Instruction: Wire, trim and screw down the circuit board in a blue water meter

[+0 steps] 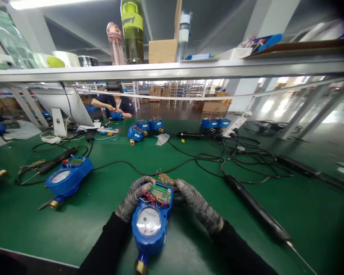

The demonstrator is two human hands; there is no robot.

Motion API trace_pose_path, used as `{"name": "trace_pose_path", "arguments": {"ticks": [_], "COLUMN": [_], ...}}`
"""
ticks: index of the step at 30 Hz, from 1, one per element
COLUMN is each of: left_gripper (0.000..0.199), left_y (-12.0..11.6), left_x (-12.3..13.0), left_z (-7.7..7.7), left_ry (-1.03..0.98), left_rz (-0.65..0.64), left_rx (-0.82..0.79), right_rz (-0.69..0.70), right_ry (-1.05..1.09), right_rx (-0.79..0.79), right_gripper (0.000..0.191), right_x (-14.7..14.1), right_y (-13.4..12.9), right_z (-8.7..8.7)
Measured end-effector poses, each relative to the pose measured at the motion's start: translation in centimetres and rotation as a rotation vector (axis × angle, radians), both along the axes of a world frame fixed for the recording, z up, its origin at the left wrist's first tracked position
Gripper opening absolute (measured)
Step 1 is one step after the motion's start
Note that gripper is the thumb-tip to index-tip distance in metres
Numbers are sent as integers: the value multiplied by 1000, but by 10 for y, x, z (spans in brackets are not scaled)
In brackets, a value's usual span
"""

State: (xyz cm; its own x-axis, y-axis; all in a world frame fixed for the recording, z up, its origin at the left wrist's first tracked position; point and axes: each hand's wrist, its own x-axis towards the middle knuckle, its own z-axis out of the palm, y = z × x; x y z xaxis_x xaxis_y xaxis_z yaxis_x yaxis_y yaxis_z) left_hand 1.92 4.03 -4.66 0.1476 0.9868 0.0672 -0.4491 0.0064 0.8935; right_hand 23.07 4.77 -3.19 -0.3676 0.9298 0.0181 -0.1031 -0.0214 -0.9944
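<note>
A blue water meter [149, 225] lies in front of me, its round dial towards me and its brass end pointing down. At its far end an uncovered circuit board with a small display [160, 194] and red, white and dark wires shows. My left hand [135, 196], in a grey glove, grips the meter's upper left side, with fingertips at the board's edge. On the other side, my gloved right hand [193, 200] holds the upper right corner, its fingers partly hidden. Just beyond the meter lies a pile of small screws [164, 178].
Left stands another blue meter [68, 177] beside an electric screwdriver [57, 160]. A second screwdriver [255, 206] with cables lies right on the green table [109, 214]. Several meters [149, 125] sit farther back, where a co-worker [114, 105] handles one. A shelf [166, 68] crosses above.
</note>
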Motion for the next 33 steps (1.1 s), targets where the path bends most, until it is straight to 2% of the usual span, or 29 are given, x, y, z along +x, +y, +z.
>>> {"name": "trace_pose_path", "arguments": {"ticks": [2,4,6,9,15,20,25,27,29,33], "left_gripper": [27,26,26,29,32,34,40,43,41,32], "left_y": [2,2,2,1,4,5,1,2,3,10], "left_x": [4,7,8,8,8,11,5,-2,-10,-12], "left_z": [-7,-10,-11,-11,-11,-11,-11,-5,8,39], "left_ry": [8,27,58,116,155,145,136,166,216,269], "left_rz": [92,179,243,290,286,261,209,175,133,-63], "left_rx": [29,62,90,114,112,104,67,70,98,114], "right_rz": [-33,10,44,43,73,-47,-73,-132,-200,-256], "right_ry": [-120,-206,-248,-272,-312,-483,-544,-580,-609,-613], "right_rx": [178,276,292,302,411,655,942,1102,1213,1264], "right_gripper": [51,62,71,74,72,61,67,68,65,64], "right_x": [7,9,5,1,10,13,10,10,10,8], "right_y": [-3,-7,-11,-12,-5,-6,-7,-4,1,11], "right_z": [-4,-11,-17,-21,-16,-10,14,25,31,26]}}
